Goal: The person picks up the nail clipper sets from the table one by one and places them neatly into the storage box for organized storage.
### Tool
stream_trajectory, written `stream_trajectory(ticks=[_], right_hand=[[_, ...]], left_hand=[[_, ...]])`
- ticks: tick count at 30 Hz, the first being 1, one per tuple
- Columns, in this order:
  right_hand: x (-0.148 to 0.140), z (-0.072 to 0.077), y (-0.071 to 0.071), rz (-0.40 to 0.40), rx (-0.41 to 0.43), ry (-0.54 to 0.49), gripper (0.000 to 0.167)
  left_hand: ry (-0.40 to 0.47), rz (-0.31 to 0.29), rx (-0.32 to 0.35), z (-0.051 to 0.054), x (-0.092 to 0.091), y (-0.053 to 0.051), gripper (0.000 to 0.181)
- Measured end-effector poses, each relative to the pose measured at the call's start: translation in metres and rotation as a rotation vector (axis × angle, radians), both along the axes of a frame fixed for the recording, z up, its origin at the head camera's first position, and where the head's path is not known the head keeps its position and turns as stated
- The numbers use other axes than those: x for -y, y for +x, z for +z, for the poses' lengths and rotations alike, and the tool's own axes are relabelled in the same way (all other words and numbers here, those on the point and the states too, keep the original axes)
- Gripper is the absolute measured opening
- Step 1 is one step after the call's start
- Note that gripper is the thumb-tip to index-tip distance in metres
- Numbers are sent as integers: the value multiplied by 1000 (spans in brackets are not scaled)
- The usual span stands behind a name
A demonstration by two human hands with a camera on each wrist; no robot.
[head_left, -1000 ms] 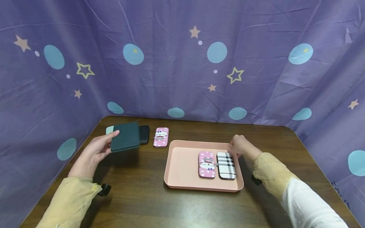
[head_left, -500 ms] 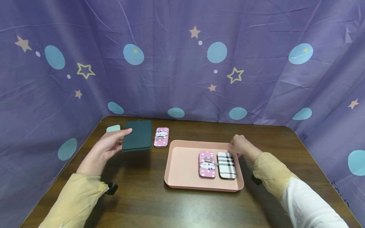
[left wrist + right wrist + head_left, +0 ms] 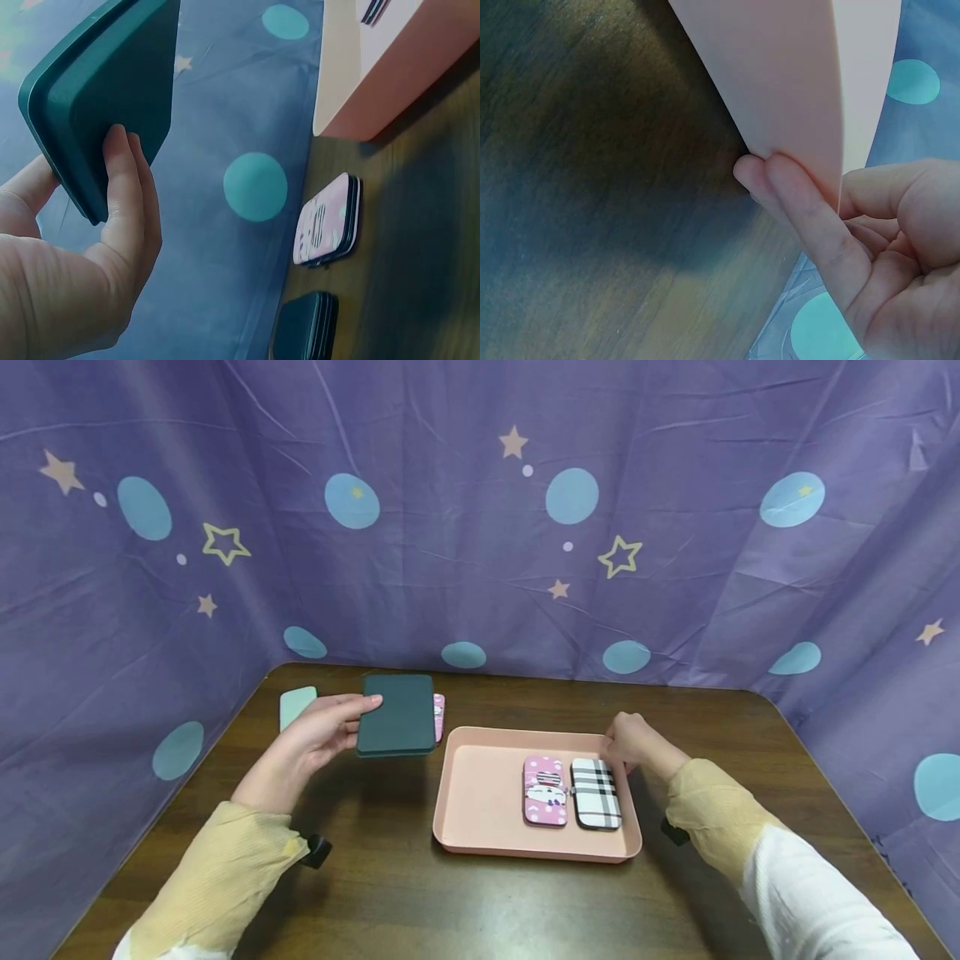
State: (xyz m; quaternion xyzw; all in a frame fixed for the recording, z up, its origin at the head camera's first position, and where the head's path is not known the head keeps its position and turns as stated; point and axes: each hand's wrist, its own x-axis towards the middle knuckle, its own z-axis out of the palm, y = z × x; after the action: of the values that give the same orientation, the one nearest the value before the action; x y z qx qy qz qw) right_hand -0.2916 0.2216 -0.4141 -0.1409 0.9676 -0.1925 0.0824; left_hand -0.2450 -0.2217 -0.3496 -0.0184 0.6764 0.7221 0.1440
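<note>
My left hand (image 3: 321, 732) pinches a flat dark green case (image 3: 397, 714) by its left edge, thumb on top and fingers beneath. The case hangs above the table, left of the pink tray (image 3: 480, 797). In the right wrist view, the fingers and thumb of my right hand (image 3: 900, 247) grip the tray's wall; the head view puts this at the far right corner. Inside the tray, a pink cat-print case (image 3: 545, 791) lies beside a black-and-white plaid case (image 3: 596, 793). Another pink cat-print case (image 3: 328, 221) lies on the table, mostly hidden behind the green case in the head view.
A mint-green case (image 3: 296, 706) lies at the table's far left, partly behind my left hand. The left wrist view shows a dark case (image 3: 304, 326) near the pink one. A purple curtain (image 3: 465, 527) hangs behind the brown wooden table (image 3: 487, 910).
My left hand has moved right with the green case, uncovering more of the mint case and covering the dark case and most of the pink one. My right hand stays at the tray's corner.
</note>
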Motion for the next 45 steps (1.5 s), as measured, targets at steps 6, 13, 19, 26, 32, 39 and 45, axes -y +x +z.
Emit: stream_trajectory(ticks=[6, 13, 19, 26, 32, 39, 45], right_hand=[[0, 0, 0, 9, -4, 9, 29], [0, -1, -2, 1, 10, 20, 29], [0, 1, 0, -2, 11, 28, 29], [-1, 0, -1, 5, 5, 2, 29], [-5, -2, -2, 52, 0, -35, 25], [1, 4, 1, 8, -4, 28, 24], [1, 2, -1, -17, 43, 15, 23]], left_hand=[[-4, -8, 11, -4, -13, -2, 32], [-31, -25, 11, -9, -26, -3, 38], [-41, -49, 4, -13, -36, -4, 47], [-80, -57, 4, -19, -50, -8, 49], [-112, -43, 7, -23, -63, -8, 50], [-154, -35, -7, -32, -75, -8, 48], [-197, -28, -5, -40, -86, -8, 42]])
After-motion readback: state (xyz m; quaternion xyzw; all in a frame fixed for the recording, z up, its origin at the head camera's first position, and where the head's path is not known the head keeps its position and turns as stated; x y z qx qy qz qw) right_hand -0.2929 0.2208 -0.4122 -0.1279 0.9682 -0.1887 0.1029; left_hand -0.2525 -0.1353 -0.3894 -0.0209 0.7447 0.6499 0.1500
